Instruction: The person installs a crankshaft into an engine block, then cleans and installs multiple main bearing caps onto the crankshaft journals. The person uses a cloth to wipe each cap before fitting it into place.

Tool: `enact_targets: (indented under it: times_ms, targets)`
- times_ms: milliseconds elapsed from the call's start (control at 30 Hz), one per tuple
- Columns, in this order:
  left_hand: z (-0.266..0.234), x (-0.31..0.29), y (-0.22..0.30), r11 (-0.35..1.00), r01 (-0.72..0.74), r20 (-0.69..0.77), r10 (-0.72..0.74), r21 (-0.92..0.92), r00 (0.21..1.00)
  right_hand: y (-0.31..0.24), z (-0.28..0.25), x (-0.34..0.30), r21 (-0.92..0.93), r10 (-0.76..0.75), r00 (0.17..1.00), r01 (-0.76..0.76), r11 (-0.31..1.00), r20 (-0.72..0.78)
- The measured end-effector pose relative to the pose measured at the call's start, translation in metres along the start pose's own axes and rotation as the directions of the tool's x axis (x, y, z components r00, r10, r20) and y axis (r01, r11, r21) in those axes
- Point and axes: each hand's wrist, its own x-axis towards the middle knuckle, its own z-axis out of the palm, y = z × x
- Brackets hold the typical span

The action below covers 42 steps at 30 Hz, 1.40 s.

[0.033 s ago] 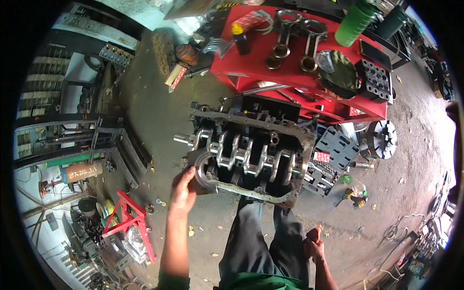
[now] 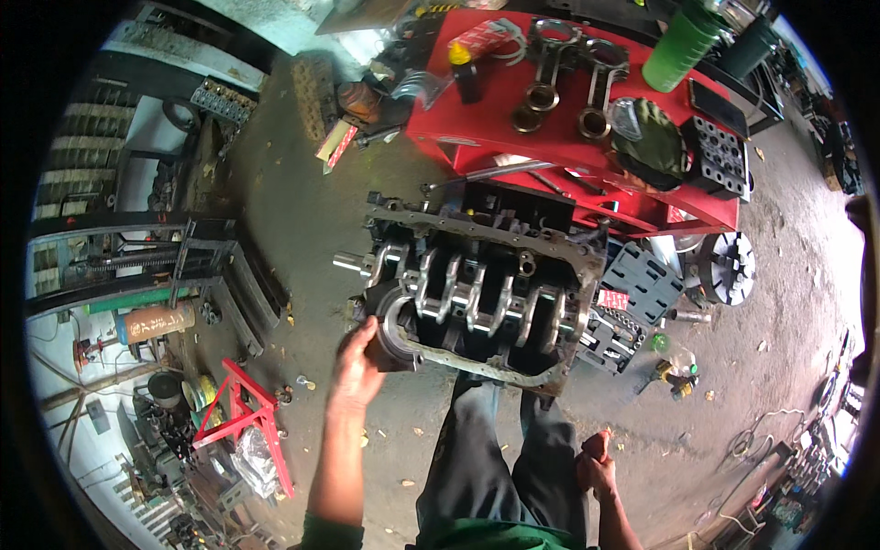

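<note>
An engine block (image 2: 477,236) with a shiny crankshaft (image 2: 453,289) lying in it is in front of my legs. At its near left corner, my left hand (image 2: 356,367) grips a dark metal piece with a curved, shiny bore (image 2: 396,332), possibly a bearing cap. My thumb lies on its left side, and the other fingers are mostly hidden. Whether the piece touches the block, I cannot tell. Low beside my right thigh, my right hand (image 2: 598,467) is closed in a fist, apart from the block. Anything inside that fist is hidden.
Beyond the block, a red tool cart (image 2: 513,151) carries connecting rods (image 2: 598,87), a green bottle (image 2: 680,46) and a glove (image 2: 649,137). To the right are an open socket set (image 2: 619,321) and a round clutch part (image 2: 731,268). A red stand (image 2: 246,417) is at left.
</note>
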Motion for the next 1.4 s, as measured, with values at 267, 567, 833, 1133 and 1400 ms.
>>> enact_targets:
  times_ms: [267, 567, 833, 1133, 1400]
  targets:
    - [0.014, 0.011, -0.028, 0.791, 0.309, 0.272, -0.187, -0.528, 0.944, -0.004, 0.021, 0.003, -0.174, -0.033, 0.999, 0.032, 0.984, -0.001]
    - [0.024, 0.042, -0.05, 0.685, -0.307, -0.011, 0.418, 0.661, 0.908, 0.007, 0.017, 0.011, -0.22, 0.043, 0.999, -0.044, 0.974, -0.009]
    - [0.043, 0.079, -0.1, -0.113, -0.289, 0.295, 0.616, 0.951, 0.73, 0.037, 0.013, 0.034, -0.306, -0.033, 0.999, 0.026, 0.952, -0.017]
    - [0.045, 0.09, -0.127, -0.197, -0.199, 0.279, 0.62, 0.96, 0.734, 0.041, 0.006, 0.031, -0.241, 0.035, 0.999, -0.04, 0.97, -0.022]
    - [0.034, 0.094, -0.148, -0.042, -0.256, 0.206, 0.723, 0.966, 0.66, 0.021, 0.007, 0.014, -0.122, -0.019, 0.997, 0.01, 0.992, -0.073]
